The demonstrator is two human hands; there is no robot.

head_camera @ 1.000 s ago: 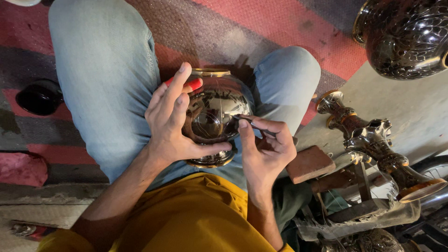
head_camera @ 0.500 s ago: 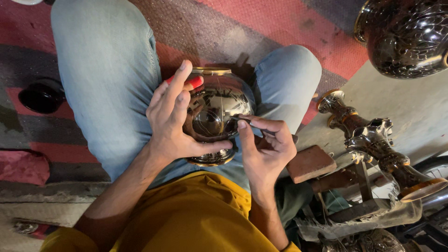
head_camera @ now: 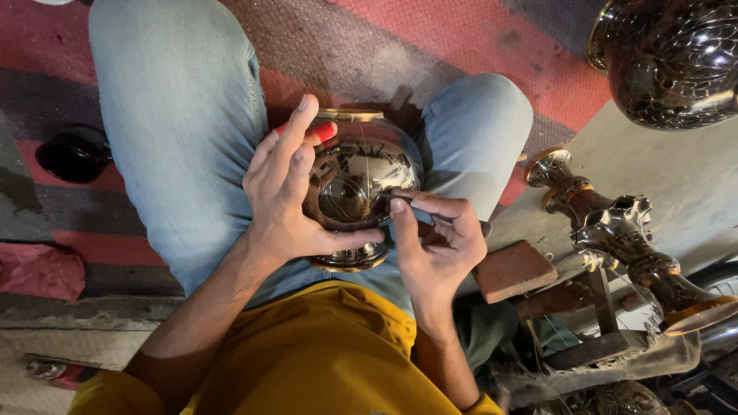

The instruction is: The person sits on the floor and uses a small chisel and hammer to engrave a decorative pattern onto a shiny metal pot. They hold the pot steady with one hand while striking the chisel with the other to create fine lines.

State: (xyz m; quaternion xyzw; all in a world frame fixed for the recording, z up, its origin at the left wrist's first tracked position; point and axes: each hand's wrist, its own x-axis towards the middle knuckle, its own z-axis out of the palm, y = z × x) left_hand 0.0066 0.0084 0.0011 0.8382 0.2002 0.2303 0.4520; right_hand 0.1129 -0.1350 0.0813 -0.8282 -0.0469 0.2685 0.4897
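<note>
A round dark shiny metal vase (head_camera: 361, 184) with a brass rim rests on my lap between my jean-clad knees. My left hand (head_camera: 288, 196) wraps its left side, thumb under the belly, and steadies it. My right hand (head_camera: 434, 246) grips a thin metal engraving tool (head_camera: 419, 206) like a pen, with its tip touching the vase's polished surface. A red object (head_camera: 323, 132) peeks out behind my left fingers.
A large engraved dark pot (head_camera: 669, 58) stands at the top right. A tall ornate metal stand (head_camera: 615, 230) lies on its side to the right, beside a brick-like block (head_camera: 513, 269). A small black bowl (head_camera: 73, 152) sits on the striped rug at the left.
Nothing has clearly changed; both hands stay on the vase, with only tiny shifts of the tool tip.
</note>
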